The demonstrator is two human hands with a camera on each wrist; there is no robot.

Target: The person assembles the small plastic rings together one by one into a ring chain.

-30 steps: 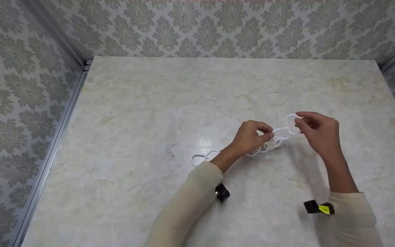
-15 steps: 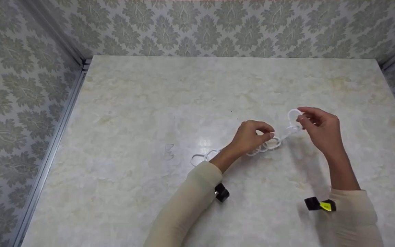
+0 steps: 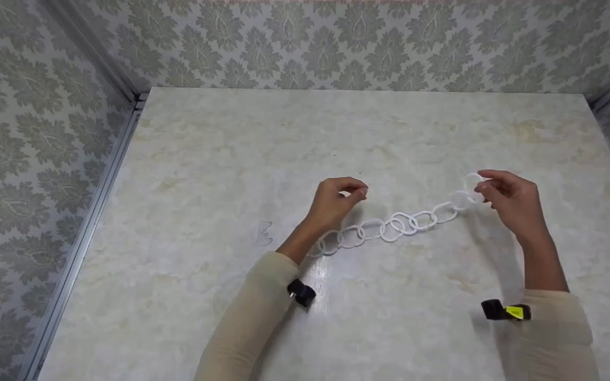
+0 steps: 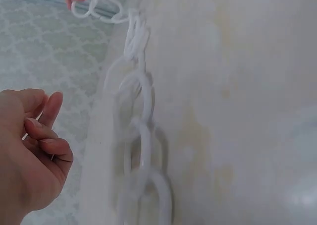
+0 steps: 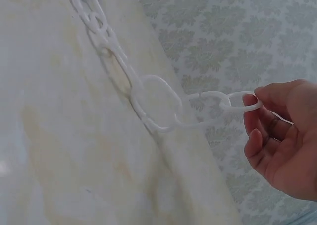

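A white plastic chain (image 3: pixel 370 229) of several oval links runs slantwise across the table, its left part lying flat and its right end lifted. My right hand (image 3: pixel 511 203) pinches the end link between thumb and fingertips; in the right wrist view this link (image 5: pixel 242 107) sits at the fingertips and the links beside it hang off the table surface. Above the chain's left part hovers my left hand (image 3: pixel 337 200), fingers loosely bent with nothing in them. Seen from the left wrist, the left hand (image 4: pixel 37 150) is apart from the chain (image 4: pixel 143 101). The left forearm covers the chain's far left end.
Beneath everything is a pale marbled table (image 3: pixel 220 148), with patterned wallpaper (image 3: pixel 321 47) behind it and at the left. A faint E-shaped outline (image 3: pixel 265 234) marks the surface left of the chain. Black wrist cameras (image 3: pixel 301 292) sit on both sleeves.
The right hand has drawn the chain's end link rightward, stretching the bunched links into a line. The left hand has let go of the chain and moved left.
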